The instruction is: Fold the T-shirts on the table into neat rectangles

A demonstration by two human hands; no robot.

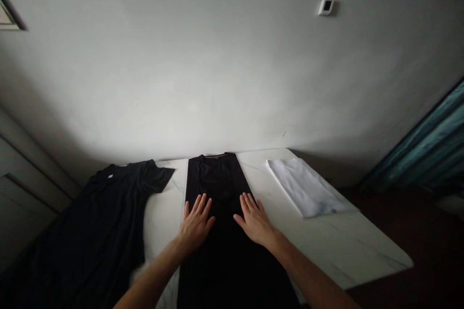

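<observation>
A black T-shirt [221, 178] lies lengthwise down the middle of the table, its sides folded in and its neckline toward the wall. My left hand [196, 222] rests flat over its left side, fingers spread and pointing away from me. Over the right side, my right hand [253, 217] lies palm down with the fingers stretched out. Neither hand grips anything. The shirt's lower part runs between my forearms and is too dark to show detail.
Left of my hands, another dark T-shirt [108, 222] is spread out and hangs over the table edge. A folded white garment [308, 188] sits on the right of the white marbled table [340, 246]. Behind stands a pale wall [217, 67]; a teal curtain [424, 145] hangs at right.
</observation>
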